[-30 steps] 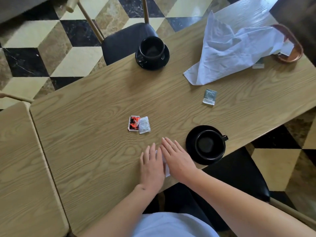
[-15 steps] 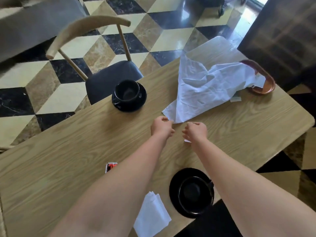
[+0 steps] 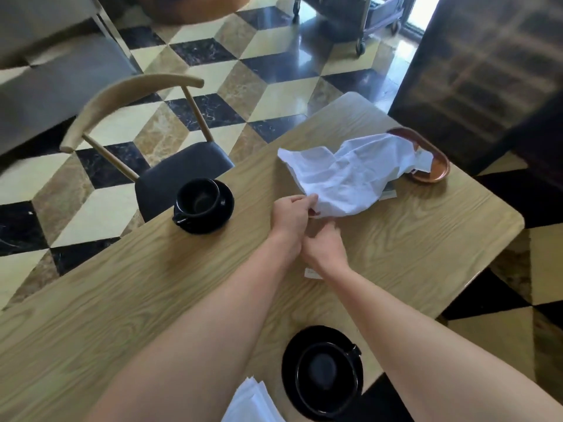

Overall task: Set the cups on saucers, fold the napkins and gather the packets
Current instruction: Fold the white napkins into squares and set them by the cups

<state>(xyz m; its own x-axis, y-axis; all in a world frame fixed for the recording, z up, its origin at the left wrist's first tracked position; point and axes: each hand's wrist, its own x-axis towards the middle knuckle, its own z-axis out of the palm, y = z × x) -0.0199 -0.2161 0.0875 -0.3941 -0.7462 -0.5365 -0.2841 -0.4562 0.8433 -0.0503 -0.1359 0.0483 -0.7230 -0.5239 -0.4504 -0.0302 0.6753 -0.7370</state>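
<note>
Napkin (image 3: 350, 175) bunched farther back | left hand (image 3: 291, 213) fingers pinching its corner | right hand (image 3: 326, 248) unclear

Both forearms outstretched; left hand (image 3: 291, 213) with fingers pinched shut; right hand (image 3: 327, 246) palm-down, fingers loosely extended

Café or restaurant dining room, by the look. I'm at a light oak-grain table (image 3: 152, 300); black cups sit on black saucers (image 3: 203, 205). Far left, a curved-back wooden chair with dark seat (image 3: 146, 141). Glossy cube-pattern marble floor (image 3: 274, 86); wheeled service cart (image 3: 359, 22) at the far end.
</note>
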